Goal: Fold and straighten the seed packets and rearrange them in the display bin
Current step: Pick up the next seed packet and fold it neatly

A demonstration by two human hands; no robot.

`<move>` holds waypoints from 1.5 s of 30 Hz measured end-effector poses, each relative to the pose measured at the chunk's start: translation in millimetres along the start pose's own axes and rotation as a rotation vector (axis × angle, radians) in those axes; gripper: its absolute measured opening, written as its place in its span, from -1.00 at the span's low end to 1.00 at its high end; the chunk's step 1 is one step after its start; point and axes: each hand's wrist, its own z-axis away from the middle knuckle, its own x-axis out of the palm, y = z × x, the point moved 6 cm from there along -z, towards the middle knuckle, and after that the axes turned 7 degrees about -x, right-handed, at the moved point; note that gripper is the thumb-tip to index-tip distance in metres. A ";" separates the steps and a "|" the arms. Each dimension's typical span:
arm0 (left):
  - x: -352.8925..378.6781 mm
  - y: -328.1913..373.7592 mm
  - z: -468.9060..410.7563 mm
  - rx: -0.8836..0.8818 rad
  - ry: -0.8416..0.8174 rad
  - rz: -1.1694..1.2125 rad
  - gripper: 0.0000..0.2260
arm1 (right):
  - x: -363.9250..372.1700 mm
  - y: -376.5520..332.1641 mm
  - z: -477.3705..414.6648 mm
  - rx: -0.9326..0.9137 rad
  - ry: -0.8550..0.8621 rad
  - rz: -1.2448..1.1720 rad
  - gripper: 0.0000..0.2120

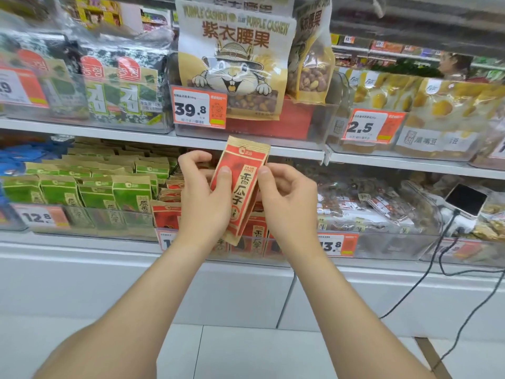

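A red and tan seed packet (242, 181) is held upright, tilted slightly right, in front of the lower shelf. My left hand (205, 195) grips its left edge, thumb on the front and fingers curled behind. My right hand (287, 198) pinches the right edge, thumb against the packet's side. Below and behind the hands stands the clear display bin (300, 248) with more red seed packets (166, 214), partly hidden by my hands.
Green seed packets (95, 192) fill the bin to the left. Clear bags of snacks (369, 206) lie to the right, with a small device (466, 201) and black cable (442, 258). Cashew bags (235, 58) and price tags (199, 109) sit on the shelf above.
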 end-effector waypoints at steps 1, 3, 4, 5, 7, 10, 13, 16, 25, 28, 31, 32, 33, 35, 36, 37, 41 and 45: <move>1.2 2.2 0.5 0.041 -0.006 -0.028 -0.83 | 0.2 2.3 0.8 0.005 0.010 0.027 -0.90; 6.7 5.1 1.4 0.095 -0.031 -0.122 -0.87 | 0.7 4.4 2.4 -0.016 0.038 0.126 -0.89; 10.7 4.1 2.3 0.097 -0.051 -0.167 -0.88 | 1.7 5.5 3.5 -0.018 0.036 0.164 -0.88; 15.0 1.2 3.6 0.078 -0.075 -0.194 -0.90 | 3.3 8.6 3.7 -0.003 0.024 0.187 -0.88; 23.4 -3.4 10.0 0.022 -0.131 -0.187 -0.97 | 3.2 13.9 3.9 0.060 0.003 0.174 -0.87; 30.5 -5.2 18.2 -0.016 -0.136 -0.158 -0.95 | -5.3 18.4 3.4 0.171 0.044 0.021 -0.88; 34.7 -3.6 25.0 -0.164 -0.108 0.015 -0.87 | -4.2 21.1 7.7 0.271 0.027 -0.164 -0.87; 45.1 -7.8 32.0 -0.359 -0.179 0.182 -0.77 | -2.6 23.8 13.7 0.361 0.039 -0.232 -0.83; 49.3 -4.7 40.3 -0.473 -0.223 0.283 -0.68 | 0.1 11.6 12.3 0.368 -0.168 -0.003 -0.78; 47.4 -4.5 38.0 -0.519 -0.248 0.328 -0.69 | -5.0 7.1 9.0 0.378 -0.150 0.033 -0.77; 47.5 -5.0 38.6 -0.509 -0.296 0.308 -0.73 | -8.6 6.4 7.3 0.366 -0.131 0.066 -0.79; 47.0 -6.1 38.0 -0.504 -0.300 0.312 -0.75 | -9.2 6.1 6.4 0.348 -0.132 0.084 -0.81; 46.3 -7.3 37.5 -0.506 -0.300 0.314 -0.75 | -9.5 5.0 6.1 0.334 -0.144 0.098 -0.83; 43.3 -10.5 35.1 -0.521 -0.285 0.290 -0.72 | -9.7 0.1 7.9 0.326 -0.209 0.108 -0.87; 42.0 -12.1 34.0 -0.529 -0.280 0.277 -0.71 | -10.4 -1.5 9.5 0.331 -0.254 0.112 -0.88; 40.4 -12.3 33.1 -0.537 -0.278 0.273 -0.70 | -11.4 -3.1 11.1 0.338 -0.298 0.119 -0.87; 35.2 -5.9 31.4 -0.496 -0.277 0.229 -0.72 | -16.7 -11.2 14.2 0.310 -0.376 0.169 -0.84; 32.0 5.3 35.3 -0.439 -0.326 0.161 -0.75 | -24.1 -11.1 11.8 0.285 -0.284 0.212 -0.79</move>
